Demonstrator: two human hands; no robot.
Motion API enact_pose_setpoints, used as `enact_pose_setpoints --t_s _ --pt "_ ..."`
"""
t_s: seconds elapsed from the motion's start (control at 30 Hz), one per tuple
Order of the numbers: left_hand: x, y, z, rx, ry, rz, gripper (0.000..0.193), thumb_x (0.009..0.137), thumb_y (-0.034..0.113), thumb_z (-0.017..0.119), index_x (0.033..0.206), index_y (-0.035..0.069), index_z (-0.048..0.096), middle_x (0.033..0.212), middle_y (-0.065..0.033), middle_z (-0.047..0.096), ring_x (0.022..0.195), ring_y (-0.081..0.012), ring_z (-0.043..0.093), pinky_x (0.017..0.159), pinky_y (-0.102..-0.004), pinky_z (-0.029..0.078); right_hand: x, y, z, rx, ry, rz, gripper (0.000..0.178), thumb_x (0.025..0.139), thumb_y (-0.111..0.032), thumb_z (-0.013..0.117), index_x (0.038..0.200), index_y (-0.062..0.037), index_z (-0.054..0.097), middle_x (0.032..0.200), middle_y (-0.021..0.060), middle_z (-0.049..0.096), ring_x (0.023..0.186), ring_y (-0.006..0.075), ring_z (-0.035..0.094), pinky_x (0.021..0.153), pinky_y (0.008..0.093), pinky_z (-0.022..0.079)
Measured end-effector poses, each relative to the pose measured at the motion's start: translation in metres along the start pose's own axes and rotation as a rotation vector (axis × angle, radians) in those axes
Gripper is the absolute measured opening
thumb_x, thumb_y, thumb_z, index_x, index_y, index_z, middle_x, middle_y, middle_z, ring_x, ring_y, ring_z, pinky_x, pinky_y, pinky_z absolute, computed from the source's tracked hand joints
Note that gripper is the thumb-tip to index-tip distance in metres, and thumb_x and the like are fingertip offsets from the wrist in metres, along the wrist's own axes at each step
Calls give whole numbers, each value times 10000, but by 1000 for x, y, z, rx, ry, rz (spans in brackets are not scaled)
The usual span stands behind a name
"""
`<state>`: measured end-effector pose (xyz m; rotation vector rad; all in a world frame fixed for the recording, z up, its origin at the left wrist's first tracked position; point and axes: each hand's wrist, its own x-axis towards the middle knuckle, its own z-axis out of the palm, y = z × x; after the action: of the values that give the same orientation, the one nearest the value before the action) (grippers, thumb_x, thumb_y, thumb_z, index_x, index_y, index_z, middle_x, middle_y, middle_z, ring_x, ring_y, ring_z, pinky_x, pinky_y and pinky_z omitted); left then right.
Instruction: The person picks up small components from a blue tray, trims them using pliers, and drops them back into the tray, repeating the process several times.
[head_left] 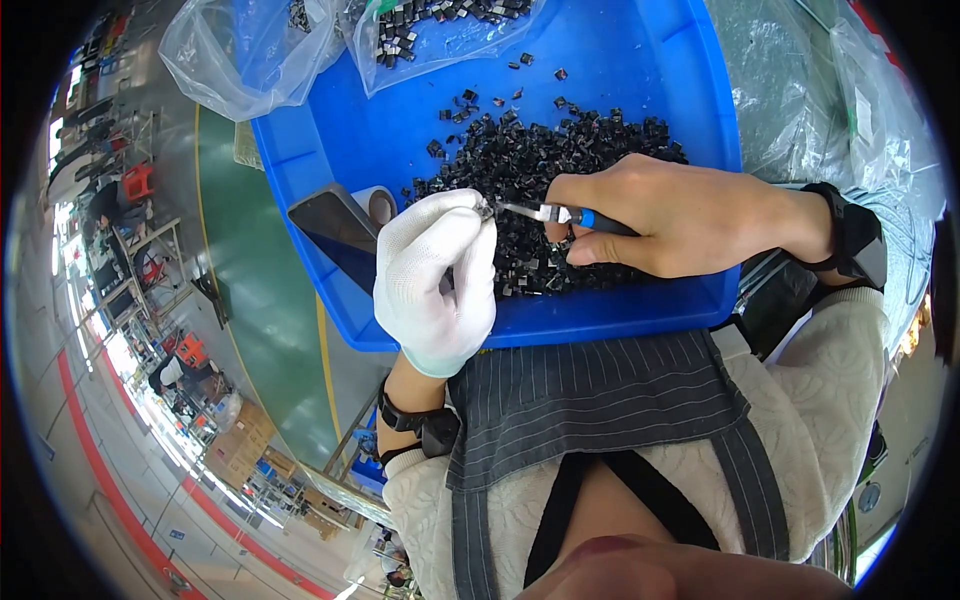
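Observation:
My left hand (432, 275), in a white knit glove, pinches a tiny black part (487, 211) between thumb and fingertips. My bare right hand (670, 215) is closed around small pliers (548, 213) with a blue and black handle. Their thin metal tip points left and reaches the part or stops just short; I cannot tell which. Both hands are over a blue plastic tray (640, 45). Beneath them lies a heap of small black parts (530, 150), some with shiny metal faces.
A dark flat slab like a phone (335, 235) leans inside the tray's left side, by a pale roll (377, 206). At the far edge sit clear plastic bags (250, 60) with more parts. Clear plastic sheeting (790, 90) lies right of the tray.

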<state>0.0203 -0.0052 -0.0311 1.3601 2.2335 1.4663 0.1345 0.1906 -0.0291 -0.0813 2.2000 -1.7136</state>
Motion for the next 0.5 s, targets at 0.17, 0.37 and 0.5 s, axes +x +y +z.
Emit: enact_pose_setpoints --t_s 0.17,0.37,0.5 --pt "-2 -3 5 -34 38 50 238 723 -78 725 921 6 624 962 -146 648 825 -220 647 691 -274 518 0 5 3 13 71 -108 214 933 -168 559 1035 15 515 818 149 641 772 300 652 701 383 480" --pt "1 -5 5 -9 24 57 244 713 -61 743 915 16 628 959 -138 652 820 -225 651 694 -272 519 0 -1 -3 55 38 18 190 929 -140 562 1023 19 518 809 145 638 743 237 662 661 343 494" --pt "6 -2 5 60 9 124 196 749 -32 723 913 23 630 914 -127 643 757 -180 642 647 -257 505 0 -3 -5 15 51 18 170 927 -126 562 1011 17 524 809 146 639 744 222 666 650 330 501"
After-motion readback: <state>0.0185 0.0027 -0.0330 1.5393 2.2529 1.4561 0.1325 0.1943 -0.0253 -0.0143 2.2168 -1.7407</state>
